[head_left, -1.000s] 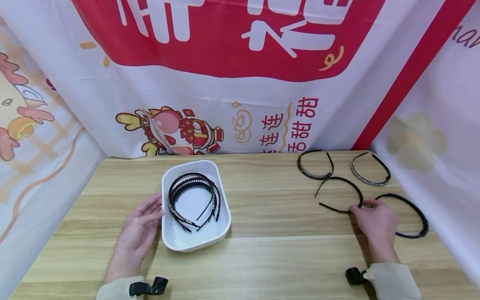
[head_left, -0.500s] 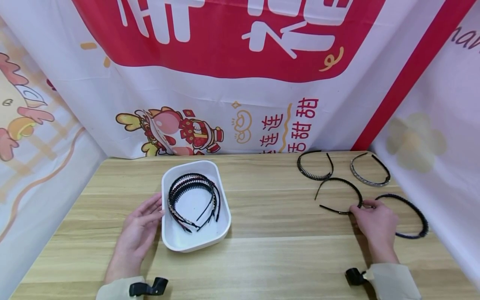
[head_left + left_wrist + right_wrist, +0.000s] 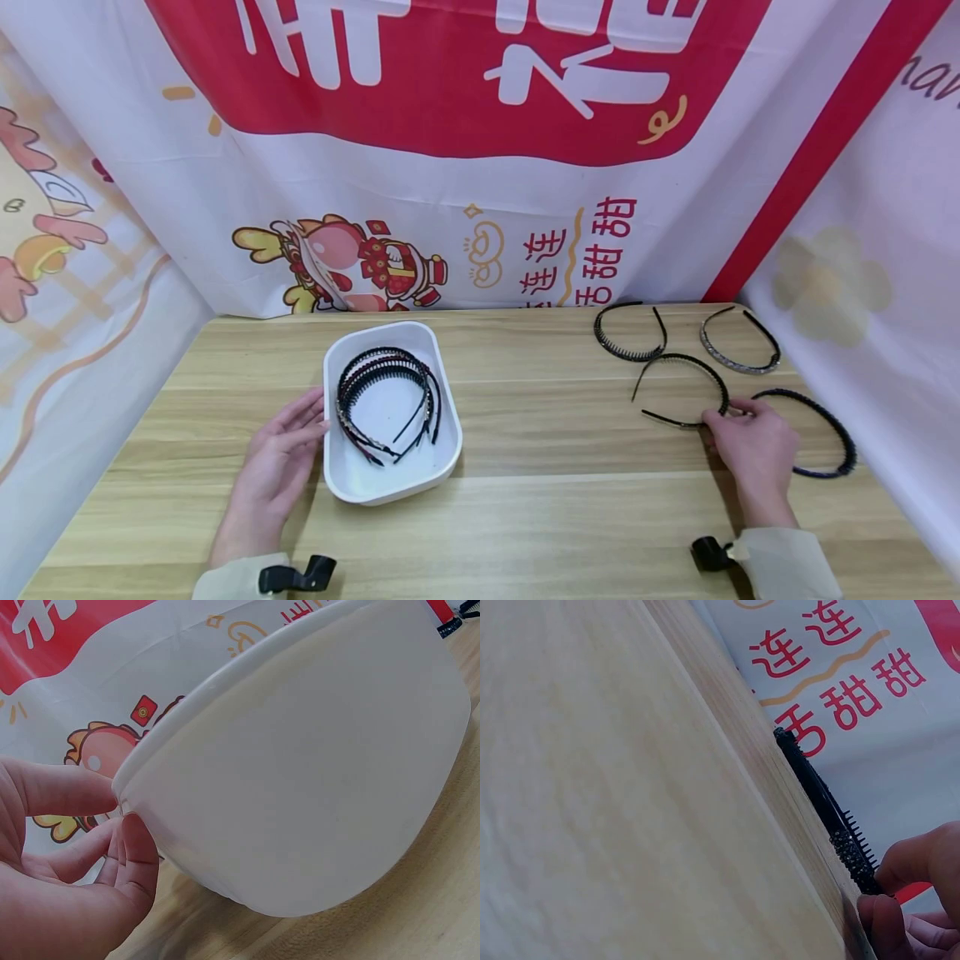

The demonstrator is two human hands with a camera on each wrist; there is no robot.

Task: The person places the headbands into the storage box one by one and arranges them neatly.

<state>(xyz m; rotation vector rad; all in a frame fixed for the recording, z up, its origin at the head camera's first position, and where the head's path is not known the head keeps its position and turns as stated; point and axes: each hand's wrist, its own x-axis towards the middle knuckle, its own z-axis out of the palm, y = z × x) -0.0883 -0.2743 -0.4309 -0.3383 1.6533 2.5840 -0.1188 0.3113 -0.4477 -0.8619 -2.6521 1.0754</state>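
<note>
In the head view, my left hand [image 3: 285, 454] is at the left side of a white plastic bin [image 3: 447, 392]. The left wrist view shows its curved fingertips and thumb pinching at the rim of the bin [image 3: 300, 772]. Several dark headbands [image 3: 382, 354] lie overlapped inside the bin. On the right, my right hand [image 3: 753, 446] pinches the curve of a thin black toothed headband [image 3: 693, 362], whose ends point left. In the right wrist view, thumb and finger hold the headband's studded black band [image 3: 810, 784] near the tabletop; the rest of that hand is cut off.
A black toothed headband [image 3: 628, 353] and a glittery headband [image 3: 738, 363] lie at the back right. A thick dark headband [image 3: 840, 429] lies just right of my right hand. Printed cloth hangs behind and on both sides of the wooden table [image 3: 540, 533].
The headband in my right hand has shifted very slightly to the right along with the hand. My left hand and the bin stay where they were.
</note>
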